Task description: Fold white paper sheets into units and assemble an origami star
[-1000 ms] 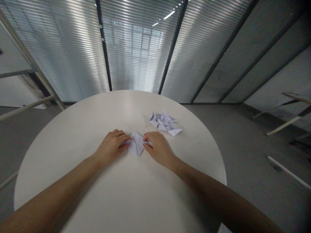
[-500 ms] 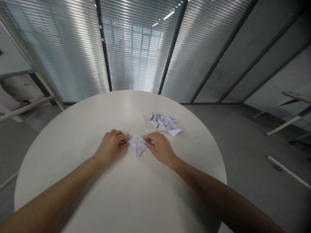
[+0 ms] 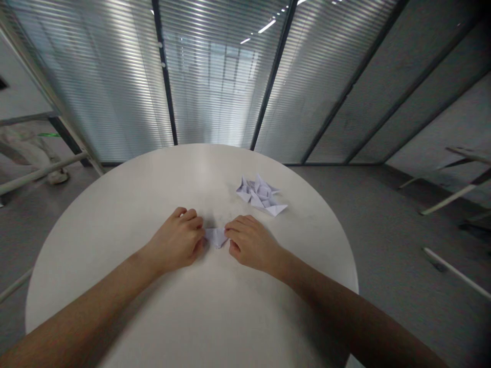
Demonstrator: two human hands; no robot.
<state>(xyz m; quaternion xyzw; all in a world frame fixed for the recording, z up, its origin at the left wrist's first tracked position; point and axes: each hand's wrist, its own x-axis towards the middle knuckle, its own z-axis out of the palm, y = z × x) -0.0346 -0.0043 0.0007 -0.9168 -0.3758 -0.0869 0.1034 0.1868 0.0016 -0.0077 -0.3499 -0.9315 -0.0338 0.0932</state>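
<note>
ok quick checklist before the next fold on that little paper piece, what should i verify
1. Left hand on the folded paper: ok, fingers press its left edge.
2. Right hand on it: ok, fingertips at its right edge.
3. Paper flat on the table: ok as far as visible; hands cover its sides.
4. Crease alignment: cannot tell, too small and hidden.
5. Pile of finished folded pieces out of the way: ok, apart, beyond the right hand.

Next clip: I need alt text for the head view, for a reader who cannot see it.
Two bare hands, the left hand and the right hand, press on either side of a small folded white paper piece on a round white table. A pile of finished folded paper shapes lies further back to the right, in front of glass walls with blinds.
</note>
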